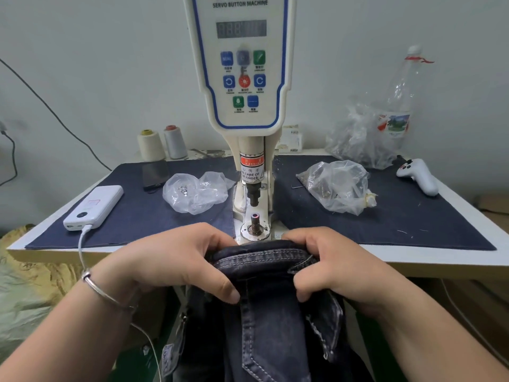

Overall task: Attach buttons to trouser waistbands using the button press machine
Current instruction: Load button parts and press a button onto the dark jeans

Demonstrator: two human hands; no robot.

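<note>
Dark denim trousers (264,321) hang over the table's front edge, their stitched waistband (261,257) bunched just in front of the button press machine (242,78). My left hand (176,260) grips the waistband's left end, thumb on top. My right hand (336,268) grips the right end, fingers curled over the fold. The machine's lower die post (255,219) stands bare just behind the waistband, with the upper punch (253,195) raised above it. A clear bag of small metal parts (192,193) lies left of the machine and another bag (337,186) lies to its right.
A denim mat (413,216) covers the white table. On it lie a white power bank (93,206) with a cable, a dark phone (155,175) and a white controller (418,175). Two thread cones (162,144), crumpled plastic and a plastic bottle (399,100) stand at the back.
</note>
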